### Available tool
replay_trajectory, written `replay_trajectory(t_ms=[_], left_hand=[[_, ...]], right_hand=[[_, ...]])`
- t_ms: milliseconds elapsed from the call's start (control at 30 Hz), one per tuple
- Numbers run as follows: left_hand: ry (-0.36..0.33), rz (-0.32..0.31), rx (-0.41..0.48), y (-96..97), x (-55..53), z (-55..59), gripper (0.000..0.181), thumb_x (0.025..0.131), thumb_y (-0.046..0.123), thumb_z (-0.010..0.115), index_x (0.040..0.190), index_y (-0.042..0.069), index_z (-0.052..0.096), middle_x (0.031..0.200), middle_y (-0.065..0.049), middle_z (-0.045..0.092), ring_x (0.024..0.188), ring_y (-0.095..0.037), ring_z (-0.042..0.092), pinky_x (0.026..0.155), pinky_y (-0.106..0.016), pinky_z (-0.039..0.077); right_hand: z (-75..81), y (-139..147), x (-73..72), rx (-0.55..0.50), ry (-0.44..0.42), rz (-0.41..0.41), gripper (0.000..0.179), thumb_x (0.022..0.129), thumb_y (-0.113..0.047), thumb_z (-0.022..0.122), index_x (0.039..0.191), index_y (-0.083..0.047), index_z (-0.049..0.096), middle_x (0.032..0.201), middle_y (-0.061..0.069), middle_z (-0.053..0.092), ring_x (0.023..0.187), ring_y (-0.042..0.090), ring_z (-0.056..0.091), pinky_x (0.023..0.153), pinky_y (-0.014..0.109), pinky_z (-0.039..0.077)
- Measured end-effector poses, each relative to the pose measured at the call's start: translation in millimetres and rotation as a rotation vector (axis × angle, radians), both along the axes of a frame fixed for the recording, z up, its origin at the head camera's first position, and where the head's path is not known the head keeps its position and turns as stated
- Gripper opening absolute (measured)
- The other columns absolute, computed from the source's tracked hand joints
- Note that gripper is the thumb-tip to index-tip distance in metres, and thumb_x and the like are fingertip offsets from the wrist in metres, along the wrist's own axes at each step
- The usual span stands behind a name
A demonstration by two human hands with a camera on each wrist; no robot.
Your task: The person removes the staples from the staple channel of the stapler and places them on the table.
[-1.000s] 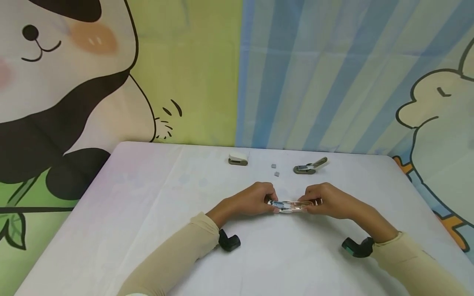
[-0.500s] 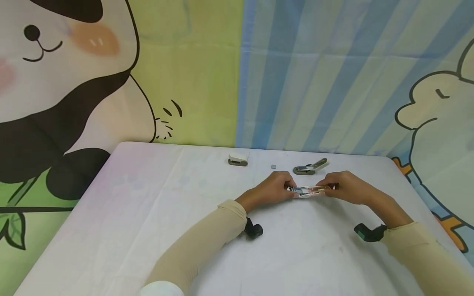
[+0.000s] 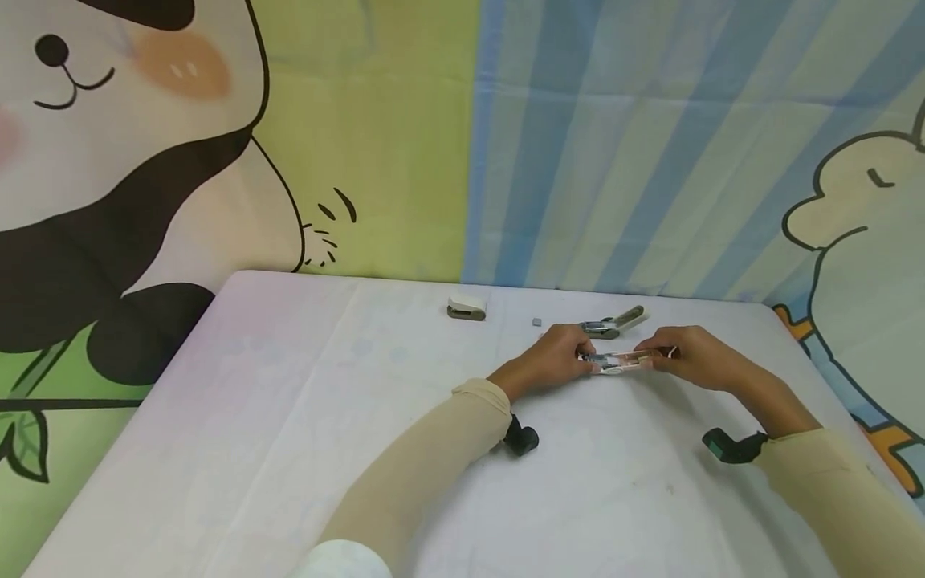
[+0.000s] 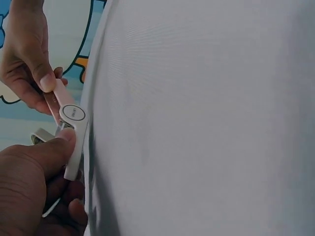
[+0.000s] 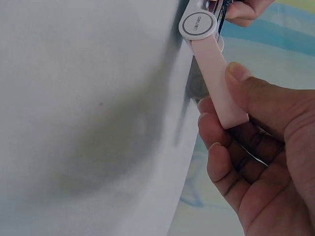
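Both hands hold one pink and white stapler [image 3: 623,363], spread open, above the far right part of the table. My left hand [image 3: 551,357] pinches its white end, thumb on the side near the round hinge, as the left wrist view shows. The right hand [image 3: 697,357] grips the pink arm [image 5: 219,81] between thumb and fingers. Just behind the left fingertips lies a second stapler [image 3: 617,323], grey and also opened, partly covered by that hand. A small grey block [image 3: 537,322], perhaps staples, lies left of it.
A closed white and grey stapler [image 3: 466,309] stands near the back edge of the white-covered table [image 3: 289,449]. Behind the table hangs a printed cloth [image 3: 405,160]. Each wrist wears a black camera [image 3: 522,437].
Both hands have moved right and toward the back with the open stapler between them. The left hand now covers most of one grey block and part of the grey stapler.
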State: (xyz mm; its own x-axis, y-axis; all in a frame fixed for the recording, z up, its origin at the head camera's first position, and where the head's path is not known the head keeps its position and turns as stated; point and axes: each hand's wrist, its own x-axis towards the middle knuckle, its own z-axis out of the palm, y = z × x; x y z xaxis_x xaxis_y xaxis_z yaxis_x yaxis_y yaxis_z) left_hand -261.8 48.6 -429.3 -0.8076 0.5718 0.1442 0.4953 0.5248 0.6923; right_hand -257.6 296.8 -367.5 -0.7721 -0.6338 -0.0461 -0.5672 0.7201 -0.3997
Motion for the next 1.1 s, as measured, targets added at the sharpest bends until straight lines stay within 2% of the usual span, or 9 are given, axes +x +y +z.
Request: replay_trajectory(t_ms=[167,333,500,567,733,933,1033,1100], left_hand=[[-0.021,0.021,-0.059,5.1,-5.1,1.7,0.016,0.084,0.016,0.079,0.095,0.007,0.073,0.083,0.006,0.059,0.074,-0.006,0.05,0.064,-0.016,0.04],[0.019,0.059,-0.111,5.9,-6.3,1.3,0.015,0.084,0.016,0.078,0.095,0.008,0.073,0.084,0.006,0.056,0.076,-0.007,0.048,0.066,-0.017,0.038],[0.046,0.031,-0.115,7.8,-7.7,-0.3,0.01,0.087,0.017,0.076,0.086,0.007,0.073,0.08,0.001,0.055,0.076,-0.009,0.045,0.068,-0.018,0.034],[0.039,0.024,-0.125,8.3,-8.6,1.7,0.011,0.088,0.017,0.074,0.087,0.006,0.075,0.081,0.0,0.057,0.076,-0.009,0.046,0.068,-0.018,0.035],[0.012,0.057,-0.141,9.7,-9.8,9.5,0.015,0.088,0.015,0.074,0.099,0.005,0.076,0.085,0.002,0.062,0.073,-0.008,0.049,0.066,-0.019,0.039],[-0.005,0.074,-0.148,11.5,-6.8,11.4,0.012,0.089,0.016,0.073,0.095,0.006,0.077,0.079,0.003,0.06,0.07,-0.008,0.047,0.063,-0.019,0.037],[-0.008,0.054,-0.146,10.8,-6.7,9.1,0.013,0.088,0.016,0.074,0.096,0.006,0.076,0.079,0.003,0.059,0.069,-0.008,0.046,0.062,-0.019,0.037],[-0.002,0.018,-0.149,9.7,-8.1,6.5,0.012,0.088,0.018,0.074,0.089,0.006,0.074,0.075,0.002,0.055,0.069,-0.009,0.044,0.062,-0.019,0.035]], right_hand=[[-0.2,-0.7,-6.0,0.001,0.033,-0.05,0.025,0.085,0.0,0.072,0.109,-0.002,0.072,0.087,-0.004,0.064,0.072,0.014,0.053,0.061,0.028,0.047],[-1.1,-2.3,-8.8,-0.028,0.011,-0.087,0.023,0.085,-0.003,0.073,0.108,-0.001,0.073,0.086,-0.001,0.064,0.07,0.017,0.049,0.057,0.027,0.044],[1.3,-1.0,-10.8,-0.012,-0.02,-0.122,0.023,0.088,-0.005,0.071,0.111,-0.001,0.072,0.086,0.0,0.062,0.069,0.017,0.046,0.056,0.028,0.041],[2.4,-1.2,-11.9,-0.01,-0.028,-0.129,0.024,0.089,-0.005,0.07,0.112,-0.001,0.071,0.085,0.001,0.062,0.068,0.017,0.045,0.055,0.028,0.04],[2.7,-2.7,-14.5,-0.02,-0.049,-0.163,0.026,0.091,-0.007,0.068,0.115,0.001,0.069,0.084,0.004,0.062,0.067,0.018,0.045,0.055,0.029,0.039],[-2.2,-0.7,-13.2,-0.042,-0.083,-0.18,0.028,0.093,-0.005,0.065,0.12,0.003,0.066,0.101,0.012,0.067,0.079,0.02,0.056,0.061,0.029,0.046],[-3.7,-0.8,-10.4,-0.042,-0.087,-0.187,0.032,0.096,-0.011,0.062,0.125,0.004,0.063,0.107,0.017,0.066,0.088,0.026,0.06,0.066,0.032,0.049],[-3.6,-1.1,-8.0,-0.039,-0.062,-0.196,0.038,0.097,-0.017,0.061,0.129,0.004,0.059,0.111,0.02,0.065,0.093,0.031,0.061,0.07,0.038,0.051]])
